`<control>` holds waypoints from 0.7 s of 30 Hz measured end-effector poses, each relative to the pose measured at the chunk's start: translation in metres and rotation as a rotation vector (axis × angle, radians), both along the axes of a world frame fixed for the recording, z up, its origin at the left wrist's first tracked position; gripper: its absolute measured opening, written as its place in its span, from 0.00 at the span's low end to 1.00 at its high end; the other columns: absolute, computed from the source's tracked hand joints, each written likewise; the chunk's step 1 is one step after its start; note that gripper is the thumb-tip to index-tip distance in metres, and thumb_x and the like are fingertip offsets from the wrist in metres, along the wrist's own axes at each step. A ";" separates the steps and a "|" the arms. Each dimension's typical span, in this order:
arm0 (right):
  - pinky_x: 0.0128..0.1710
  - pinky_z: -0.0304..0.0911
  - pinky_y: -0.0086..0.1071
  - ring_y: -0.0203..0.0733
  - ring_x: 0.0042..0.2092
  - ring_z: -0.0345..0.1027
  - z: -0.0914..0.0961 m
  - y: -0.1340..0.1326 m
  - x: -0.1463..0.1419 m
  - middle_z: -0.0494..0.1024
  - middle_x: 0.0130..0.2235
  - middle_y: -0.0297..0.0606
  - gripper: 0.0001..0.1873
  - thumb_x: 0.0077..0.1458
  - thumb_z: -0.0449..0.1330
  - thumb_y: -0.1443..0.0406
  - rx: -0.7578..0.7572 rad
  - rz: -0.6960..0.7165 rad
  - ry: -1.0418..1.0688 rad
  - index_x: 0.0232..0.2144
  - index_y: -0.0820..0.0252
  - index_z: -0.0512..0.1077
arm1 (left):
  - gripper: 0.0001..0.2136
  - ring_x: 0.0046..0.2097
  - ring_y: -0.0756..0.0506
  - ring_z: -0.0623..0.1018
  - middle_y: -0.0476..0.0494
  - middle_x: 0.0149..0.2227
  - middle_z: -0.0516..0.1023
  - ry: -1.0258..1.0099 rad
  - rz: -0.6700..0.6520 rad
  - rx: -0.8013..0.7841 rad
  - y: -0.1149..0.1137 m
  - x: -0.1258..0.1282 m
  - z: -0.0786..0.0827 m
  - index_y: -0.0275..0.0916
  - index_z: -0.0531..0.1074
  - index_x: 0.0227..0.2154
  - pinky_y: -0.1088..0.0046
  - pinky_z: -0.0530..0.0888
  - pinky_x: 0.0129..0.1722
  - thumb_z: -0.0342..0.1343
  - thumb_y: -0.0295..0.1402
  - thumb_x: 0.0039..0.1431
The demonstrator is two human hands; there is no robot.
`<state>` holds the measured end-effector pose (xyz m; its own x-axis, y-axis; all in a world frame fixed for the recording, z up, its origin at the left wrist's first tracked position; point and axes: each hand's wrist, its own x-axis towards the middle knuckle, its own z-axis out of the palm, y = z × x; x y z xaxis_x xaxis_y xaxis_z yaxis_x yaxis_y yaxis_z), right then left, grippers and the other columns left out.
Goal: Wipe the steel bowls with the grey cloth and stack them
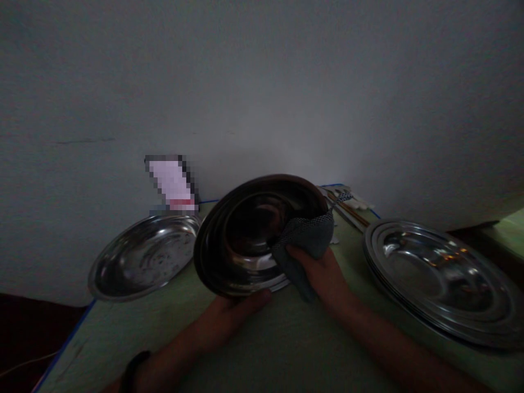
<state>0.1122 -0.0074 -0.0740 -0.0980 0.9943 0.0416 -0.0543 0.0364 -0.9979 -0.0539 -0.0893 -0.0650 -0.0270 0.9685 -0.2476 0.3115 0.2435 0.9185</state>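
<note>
A round steel plate [241,234] is tilted up toward me at the middle of the table. My left hand [233,314] grips its lower rim, thumb lying along the edge. My right hand [323,273] is closed on a grey dotted cloth [307,237] pressed against the plate's right inner side. The light is dim.
Another steel plate [143,256] lies at the left by the table's corner. A stack of steel plates [442,278] sits at the right. Sticks and small white items [347,204] lie by the wall behind. The pale green table [286,349] has a blue edge.
</note>
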 end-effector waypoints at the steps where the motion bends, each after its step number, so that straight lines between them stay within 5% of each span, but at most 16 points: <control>1: 0.50 0.65 0.41 0.47 0.46 0.75 0.000 0.000 0.000 0.82 0.43 0.39 0.17 0.45 0.64 0.58 0.000 -0.004 0.007 0.38 0.57 0.77 | 0.15 0.51 0.39 0.77 0.45 0.45 0.82 0.005 -0.021 0.042 0.000 0.000 0.000 0.45 0.80 0.37 0.60 0.69 0.55 0.59 0.47 0.51; 6: 0.49 0.66 0.41 0.48 0.46 0.75 -0.002 0.001 0.000 0.82 0.42 0.39 0.18 0.45 0.64 0.58 -0.015 -0.009 0.027 0.39 0.57 0.77 | 0.20 0.60 0.39 0.69 0.50 0.56 0.74 0.066 -0.112 0.107 0.001 -0.001 -0.002 0.47 0.75 0.50 0.60 0.59 0.61 0.58 0.42 0.54; 21: 0.49 0.66 0.40 0.46 0.45 0.75 -0.001 0.000 0.001 0.82 0.42 0.38 0.17 0.44 0.65 0.58 -0.051 0.003 0.043 0.38 0.57 0.76 | 0.20 0.61 0.38 0.67 0.48 0.58 0.71 0.084 -0.121 0.098 0.001 0.001 0.002 0.47 0.73 0.52 0.56 0.58 0.62 0.57 0.42 0.56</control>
<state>0.1130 -0.0073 -0.0753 -0.1004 0.9949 -0.0053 -0.0976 -0.0152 -0.9951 -0.0533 -0.0880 -0.0632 0.0751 0.9852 -0.1541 0.4095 0.1104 0.9056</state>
